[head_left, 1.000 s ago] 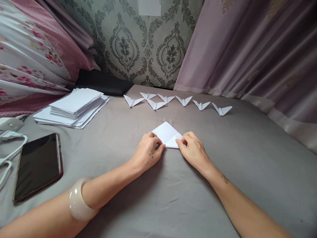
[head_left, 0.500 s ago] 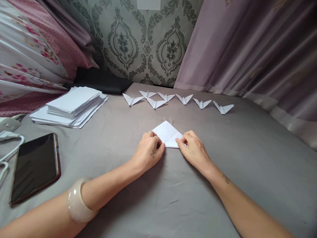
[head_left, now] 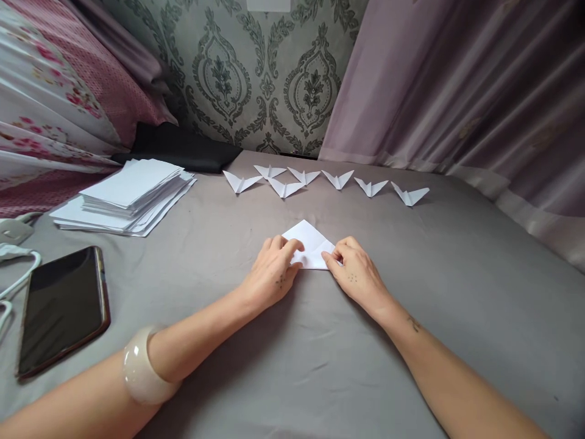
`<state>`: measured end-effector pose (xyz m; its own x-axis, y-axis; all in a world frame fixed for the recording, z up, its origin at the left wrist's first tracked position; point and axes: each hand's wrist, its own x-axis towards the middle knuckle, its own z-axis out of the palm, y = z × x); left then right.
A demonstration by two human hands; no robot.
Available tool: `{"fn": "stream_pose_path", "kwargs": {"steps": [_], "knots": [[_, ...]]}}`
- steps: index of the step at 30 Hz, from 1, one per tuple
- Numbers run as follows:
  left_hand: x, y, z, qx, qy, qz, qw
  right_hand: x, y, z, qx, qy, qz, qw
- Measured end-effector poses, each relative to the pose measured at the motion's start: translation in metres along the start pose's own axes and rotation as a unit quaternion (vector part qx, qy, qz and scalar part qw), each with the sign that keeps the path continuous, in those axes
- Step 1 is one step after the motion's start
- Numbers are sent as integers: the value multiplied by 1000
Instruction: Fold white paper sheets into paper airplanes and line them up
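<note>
A folded sheet of white paper (head_left: pixel 311 241) lies on the grey cloth between my hands, its top corner pointing away from me and a creased flap near its right side. At its left side is my left hand (head_left: pixel 274 268), with thumb and index finger apart over the paper; its other fingers are partly hidden. My right hand (head_left: pixel 354 268) pinches the paper's right corner, thumb on top and fingers curled. The paper's two side corners are covered by the hands.
Several folded white paper birds (head_left: pixel 337 180) stand in a loose row farther back. On the left are a stack of white paper (head_left: pixel 132 189), a phone (head_left: pixel 64 311) and a white cable (head_left: pixel 27 274). Black fabric (head_left: pixel 183 149) lies behind the stack, with curtains (head_left: pixel 411 79) on both sides.
My left thumb and index finger have parted, with the index finger lifting off the lower edge of the paper. My right hand keeps its hold. The view has shifted slightly.
</note>
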<state>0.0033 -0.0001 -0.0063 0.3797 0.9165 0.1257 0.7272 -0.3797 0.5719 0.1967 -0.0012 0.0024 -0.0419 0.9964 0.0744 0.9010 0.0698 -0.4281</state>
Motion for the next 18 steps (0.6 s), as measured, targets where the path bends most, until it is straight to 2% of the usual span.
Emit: {"fn": "stream_pose_path", "kwargs": {"steps": [3, 5, 14, 18], "knots": [[4, -3, -2, 32, -38, 72, 996, -1, 1, 0, -22, 3, -6, 1000], [6, -5, -3, 54, -59, 94, 992, -2, 2, 0, -32, 11, -14, 999], [10, -11, -1, 66, -78, 76, 992, -10, 20, -14, -19, 13, 1, 1000], [10, -11, 1, 71, -76, 78, 991, -23, 8, -20, -93, 67, -22, 993]]}}
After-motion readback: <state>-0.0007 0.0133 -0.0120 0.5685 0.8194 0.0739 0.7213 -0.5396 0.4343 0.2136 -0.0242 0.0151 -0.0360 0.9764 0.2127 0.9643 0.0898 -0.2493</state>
